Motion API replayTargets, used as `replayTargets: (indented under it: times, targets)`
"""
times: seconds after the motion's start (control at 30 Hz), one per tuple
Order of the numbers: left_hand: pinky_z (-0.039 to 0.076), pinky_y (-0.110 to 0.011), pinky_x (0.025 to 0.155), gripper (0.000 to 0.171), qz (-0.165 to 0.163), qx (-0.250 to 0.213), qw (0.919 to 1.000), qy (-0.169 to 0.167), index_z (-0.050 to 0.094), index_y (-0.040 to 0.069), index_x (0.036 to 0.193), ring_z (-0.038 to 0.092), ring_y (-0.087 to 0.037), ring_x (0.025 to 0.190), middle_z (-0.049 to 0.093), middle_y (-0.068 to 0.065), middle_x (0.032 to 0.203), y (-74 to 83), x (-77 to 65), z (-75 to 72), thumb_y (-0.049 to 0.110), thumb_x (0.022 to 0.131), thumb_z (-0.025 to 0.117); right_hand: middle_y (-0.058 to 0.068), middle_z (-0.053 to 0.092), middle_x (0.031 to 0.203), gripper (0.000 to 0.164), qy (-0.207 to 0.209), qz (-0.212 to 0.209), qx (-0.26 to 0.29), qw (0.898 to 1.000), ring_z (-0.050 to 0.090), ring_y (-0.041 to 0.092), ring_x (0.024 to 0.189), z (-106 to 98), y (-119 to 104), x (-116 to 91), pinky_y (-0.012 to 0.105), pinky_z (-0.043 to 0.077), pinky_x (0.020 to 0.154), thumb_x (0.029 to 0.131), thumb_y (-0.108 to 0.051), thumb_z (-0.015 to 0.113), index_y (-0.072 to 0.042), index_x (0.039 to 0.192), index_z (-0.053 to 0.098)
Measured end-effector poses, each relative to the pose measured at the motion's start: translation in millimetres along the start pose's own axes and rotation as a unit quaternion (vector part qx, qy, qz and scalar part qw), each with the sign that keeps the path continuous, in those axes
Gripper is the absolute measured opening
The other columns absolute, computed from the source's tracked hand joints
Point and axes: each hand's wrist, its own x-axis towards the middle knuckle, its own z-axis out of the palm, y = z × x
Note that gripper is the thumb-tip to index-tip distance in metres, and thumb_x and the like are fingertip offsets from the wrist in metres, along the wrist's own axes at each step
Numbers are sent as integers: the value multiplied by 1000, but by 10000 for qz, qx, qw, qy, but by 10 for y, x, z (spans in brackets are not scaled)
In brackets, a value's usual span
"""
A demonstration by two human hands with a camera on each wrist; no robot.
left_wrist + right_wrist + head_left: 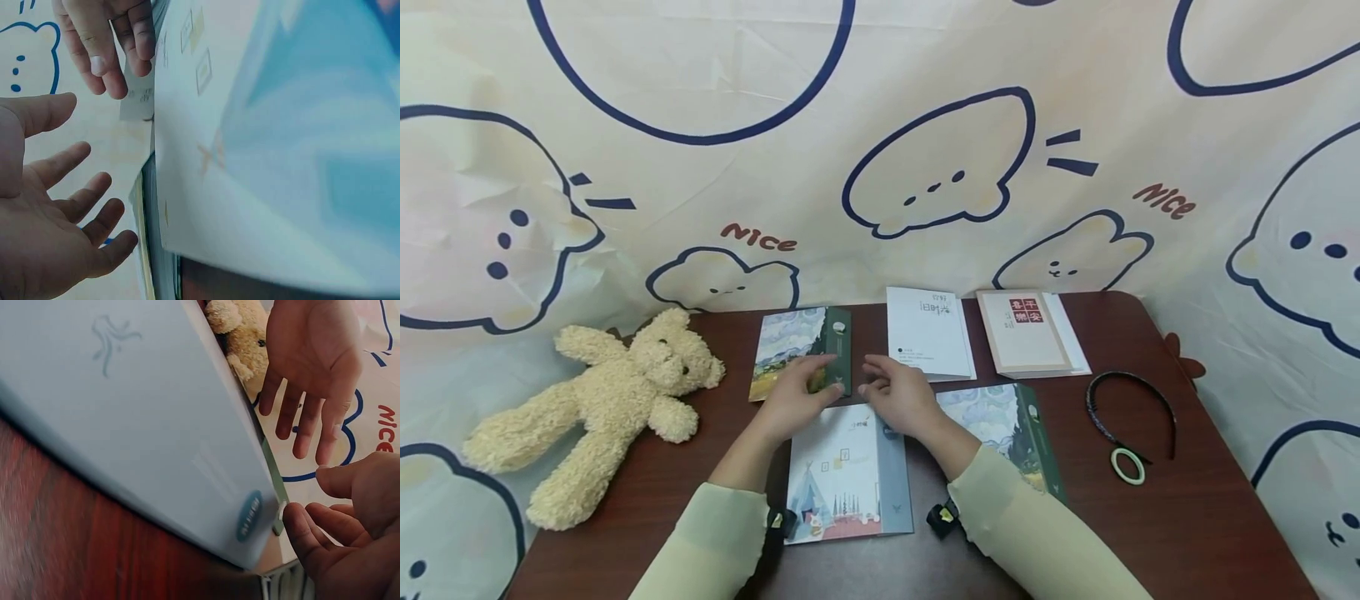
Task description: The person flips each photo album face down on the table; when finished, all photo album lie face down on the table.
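Note:
A booklet with a tent drawing and a blue-grey strip (848, 492) lies on the table in front of the person. My left hand (797, 398) hovers over its far left corner, fingers spread and nothing held. Opposite it, my right hand (898, 398) hangs over the far right corner with loosely bent fingers, also holding nothing. The palms face each other with a gap between them, as the left wrist view shows with the left hand (69, 200) and right hand (115, 37). Beyond the left hand lies a green-edged landscape booklet (786, 346), partly covered by its fingers.
A second landscape booklet (992, 417) lies under the right forearm. Farther back are a white booklet (928, 333) and a cream one with red squares (1026, 342). A plush bear (617, 400) lies left; a black headband (1097, 408) and pale green ring (1127, 467) lie right.

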Motion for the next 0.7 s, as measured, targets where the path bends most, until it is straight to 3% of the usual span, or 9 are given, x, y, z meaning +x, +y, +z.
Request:
replayTargets:
  times: [0.17, 0.37, 0.7]
  targets:
    - [38, -67, 110, 58, 144, -81, 9999, 21, 54, 12, 152, 44, -44, 142, 43, -18, 158, 106, 22, 65, 29, 99, 70, 5, 68, 136, 51, 170, -17, -42, 9998, 72, 14, 105, -109, 7, -23, 31, 59, 86, 101, -21, 70, -8, 148, 55]
    - [32, -68, 114, 58, 84, -173, 9998, -5, 54, 15, 152, 36, -42, 148, 41, -17, 160, 201, 67, 142, 31, 98, 71, 7, 68, 136, 51, 206, 19, -80, 9998, 72, 15, 105, -236, 53, -33, 30, 60, 84, 100, -22, 70, -8, 147, 56]
    - [36, -66, 113, 62, -15, -311, 9995, 45, 51, 17, 154, 40, -41, 146, 43, -14, 159, 295, 167, 294, 31, 98, 72, 6, 70, 133, 50, 382, 198, -347, 9985, 73, 13, 98, -443, 148, -36, 31, 60, 79, 99, -23, 73, -10, 145, 58]
